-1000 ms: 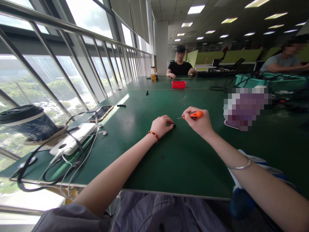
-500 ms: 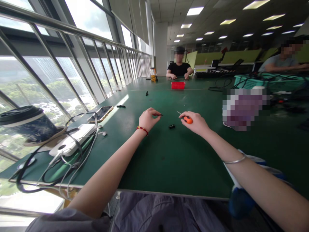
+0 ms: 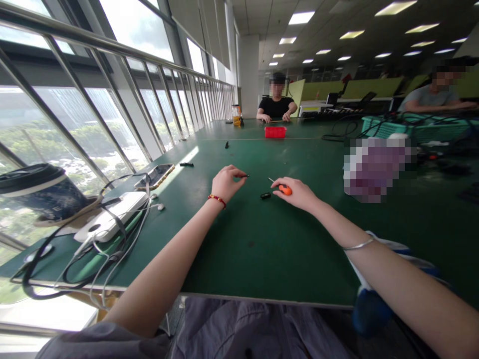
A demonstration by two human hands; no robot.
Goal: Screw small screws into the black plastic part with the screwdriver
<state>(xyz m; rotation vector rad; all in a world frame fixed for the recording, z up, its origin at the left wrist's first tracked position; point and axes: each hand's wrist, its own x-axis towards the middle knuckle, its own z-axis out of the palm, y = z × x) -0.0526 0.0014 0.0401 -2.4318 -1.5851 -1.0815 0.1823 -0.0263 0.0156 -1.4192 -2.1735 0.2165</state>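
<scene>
I am viewing both forearms bare from elbow to fingertip; no sleeves are reaching the wrists. The left hand [image 3: 225, 181], at centre frame, is wearing a thin red cord bracelet [image 3: 217, 199] carrying small gold-toned beads. The right hand [image 3: 297, 193], just right of centre, is wearing no rings that I can make out; further down the forearm, at lower right, a slim silver bangle [image 3: 357, 245] is circling it. Along the bottom edge of the frame, greyish-lilac crumpled fabric of the clothing [image 3: 239, 329] is showing.
</scene>
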